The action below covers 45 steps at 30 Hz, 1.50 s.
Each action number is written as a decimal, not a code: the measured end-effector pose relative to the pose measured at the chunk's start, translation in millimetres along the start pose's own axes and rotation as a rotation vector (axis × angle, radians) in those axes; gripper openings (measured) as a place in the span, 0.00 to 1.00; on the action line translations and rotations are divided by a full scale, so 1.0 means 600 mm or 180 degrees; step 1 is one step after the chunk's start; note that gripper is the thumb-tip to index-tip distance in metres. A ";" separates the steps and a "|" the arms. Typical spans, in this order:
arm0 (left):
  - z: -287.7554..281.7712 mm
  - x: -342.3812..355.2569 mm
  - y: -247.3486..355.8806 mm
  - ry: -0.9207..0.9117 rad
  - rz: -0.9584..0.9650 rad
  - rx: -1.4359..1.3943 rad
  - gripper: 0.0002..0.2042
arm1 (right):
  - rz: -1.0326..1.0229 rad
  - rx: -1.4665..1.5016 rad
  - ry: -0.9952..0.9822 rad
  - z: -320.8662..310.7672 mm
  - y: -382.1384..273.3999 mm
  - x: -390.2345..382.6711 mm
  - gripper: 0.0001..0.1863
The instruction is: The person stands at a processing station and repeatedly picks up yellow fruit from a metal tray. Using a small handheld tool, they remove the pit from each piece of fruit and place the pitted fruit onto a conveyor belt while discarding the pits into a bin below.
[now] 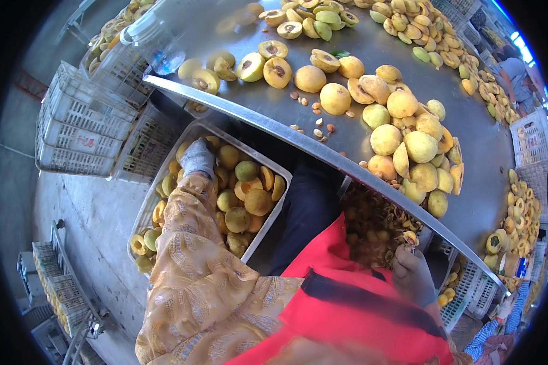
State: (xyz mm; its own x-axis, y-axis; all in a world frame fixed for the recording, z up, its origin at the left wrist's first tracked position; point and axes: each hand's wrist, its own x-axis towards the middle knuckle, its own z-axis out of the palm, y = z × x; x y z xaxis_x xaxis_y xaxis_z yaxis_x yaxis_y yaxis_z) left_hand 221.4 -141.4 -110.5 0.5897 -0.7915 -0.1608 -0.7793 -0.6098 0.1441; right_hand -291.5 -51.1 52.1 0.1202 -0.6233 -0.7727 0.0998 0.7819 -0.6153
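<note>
Gold patterned sleeve (195, 267) and red apron (347, 298) lay closest, filling the lower middle. Left hand (198, 159), grey glove, reached down into a white crate (270, 214) of whole and cut yellow-green fruit (257, 202), touching the fruit toward the crate's far end. Left grip: fingers hidden, could not tell whether apart or together. Right hand (414, 277), also gloved, was at the counter's near edge, beside the apron. Right grip: fingers together, clamped on a small yellow-brown piece (410, 238); too small to tell whether a tool was in there too. Behind that hand, under the counter, sat a dim heap of brownish scraps (371, 213). Dark trouser leg (307, 204) stood between crate and scraps.

Metal counter (256, 104) ran diagonally across the top and right. On it: a mound of whole and halved fruit (420, 146) near the edge, a loose row of halves (277, 72) farther left, scattered pits (318, 132) between, a long bank of halves (420, 30) along the far side. Clear plastic jug (149, 36) at the counter's left corner. Stacked white crates (82, 121) on the floor at left.
</note>
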 end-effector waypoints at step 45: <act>-0.167 -0.427 0.429 -0.3445 0.0826 -0.6346 0.35 | -0.1320 -0.0083 -0.0254 -0.165 -0.004 -0.095 0.09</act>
State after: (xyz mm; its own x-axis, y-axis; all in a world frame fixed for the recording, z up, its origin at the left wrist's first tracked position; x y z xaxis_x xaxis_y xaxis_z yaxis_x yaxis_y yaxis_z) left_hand -109.0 -99.8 65.6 -0.2837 -0.9425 -0.1766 0.7317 -0.3318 0.5954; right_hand -396.1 -17.1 81.9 0.1513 -0.8827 -0.4448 0.1310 0.4640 -0.8761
